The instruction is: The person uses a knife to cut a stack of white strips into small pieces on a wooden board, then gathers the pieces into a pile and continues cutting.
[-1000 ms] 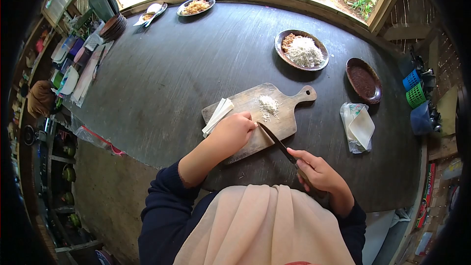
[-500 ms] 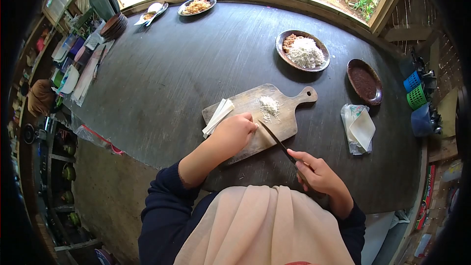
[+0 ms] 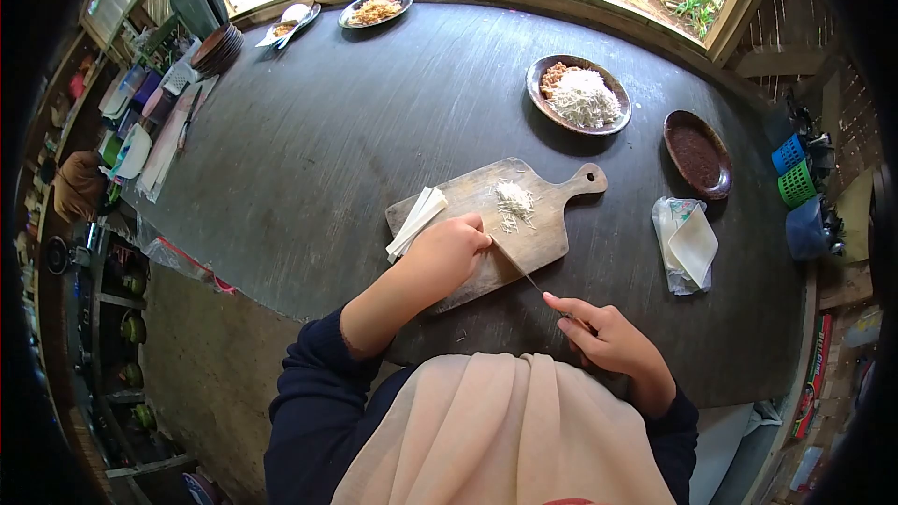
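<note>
A wooden cutting board [image 3: 547, 234] with a handle lies at an angle on the dark table. My left hand [image 3: 451, 251] rests on it, fingers closed round a white strip that is almost wholly hidden; only a pale end peeks out at the fingertips. More white strips [image 3: 417, 222] lie side by side at the board's left edge, beside that hand. My right hand [image 3: 610, 340] grips the handle of a knife [image 3: 516, 266], whose thin blade reaches across the board to my left fingertips. Just beyond the blade is a small pile of fine white shreds [image 3: 514, 203].
A round plate [image 3: 538, 110] holds white shreds and brown food. Near it are an oval brown dish [image 3: 696, 157] and a plastic bag [image 3: 668, 243] under a white slab [image 3: 692, 245]. Another food plate [image 3: 376, 11] stands by the window. Baskets [image 3: 796, 183] line the right wall.
The knife has turned in my right hand, its blade now edge-on and nearer my left fingertips. My right hand has shifted slightly left; my left hand stays almost still.
</note>
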Demonstrator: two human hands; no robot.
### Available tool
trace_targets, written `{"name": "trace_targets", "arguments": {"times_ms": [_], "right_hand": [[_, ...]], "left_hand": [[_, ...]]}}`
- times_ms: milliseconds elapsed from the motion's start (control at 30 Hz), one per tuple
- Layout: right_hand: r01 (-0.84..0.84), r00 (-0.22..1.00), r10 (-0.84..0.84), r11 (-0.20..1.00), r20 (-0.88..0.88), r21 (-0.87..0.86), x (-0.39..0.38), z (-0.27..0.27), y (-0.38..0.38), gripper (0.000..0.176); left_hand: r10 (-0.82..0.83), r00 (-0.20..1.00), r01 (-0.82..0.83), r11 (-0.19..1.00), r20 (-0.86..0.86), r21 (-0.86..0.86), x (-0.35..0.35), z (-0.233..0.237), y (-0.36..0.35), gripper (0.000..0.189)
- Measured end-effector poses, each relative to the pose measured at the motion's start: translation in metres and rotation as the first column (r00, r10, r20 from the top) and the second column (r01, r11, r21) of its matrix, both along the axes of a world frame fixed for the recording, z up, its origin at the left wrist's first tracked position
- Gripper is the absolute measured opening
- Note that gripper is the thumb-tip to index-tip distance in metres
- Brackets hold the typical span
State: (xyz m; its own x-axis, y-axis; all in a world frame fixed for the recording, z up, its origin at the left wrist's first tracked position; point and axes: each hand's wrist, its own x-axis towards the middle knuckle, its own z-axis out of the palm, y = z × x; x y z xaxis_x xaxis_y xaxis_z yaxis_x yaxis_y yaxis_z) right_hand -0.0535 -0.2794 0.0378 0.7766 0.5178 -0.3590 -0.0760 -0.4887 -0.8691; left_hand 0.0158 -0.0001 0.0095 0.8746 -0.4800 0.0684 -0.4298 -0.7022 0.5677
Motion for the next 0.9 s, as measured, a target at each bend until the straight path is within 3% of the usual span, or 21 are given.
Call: {"name": "trace_targets", "arguments": {"times_ms": [267, 333, 433, 633, 900], "right_hand": [[-0.010, 0.999, 0.011, 1.000, -0.039, 0.009, 0.003, 0.003, 0.004, 0.042], [-0.019, 0.996, 0.019, 1.000, 0.092, -0.005, 0.003, -0.001, 0.007, 0.041], [-0.027, 0.989, 0.029, 1.000, 0.145, -0.011, 0.003, 0.002, 0.008, 0.039], [-0.057, 0.996, 0.062, 0.994, 0.062, -0.089, 0.001, 0.012, -0.005, 0.039], [0.013, 0.999, -0.012, 1.000, 0.035, -0.022, 0.001, 0.005, 0.001, 0.039]], "left_hand": [[0.003, 1.000, -0.003, 1.000, 0.003, -0.015, 0.001, -0.003, 0.001, 0.012], [0.001, 1.000, -0.001, 1.000, 0.000, -0.021, 0.000, -0.002, 0.000, 0.013], [-0.014, 1.000, 0.014, 1.000, 0.019, -0.009, 0.000, 0.000, 0.000, 0.013], [0.013, 1.000, -0.012, 1.000, 0.016, -0.024, 0.000, 0.000, -0.001, 0.012], [0.002, 1.000, -0.001, 0.999, 0.018, -0.041, 0.000, 0.000, -0.001, 0.012]]}}
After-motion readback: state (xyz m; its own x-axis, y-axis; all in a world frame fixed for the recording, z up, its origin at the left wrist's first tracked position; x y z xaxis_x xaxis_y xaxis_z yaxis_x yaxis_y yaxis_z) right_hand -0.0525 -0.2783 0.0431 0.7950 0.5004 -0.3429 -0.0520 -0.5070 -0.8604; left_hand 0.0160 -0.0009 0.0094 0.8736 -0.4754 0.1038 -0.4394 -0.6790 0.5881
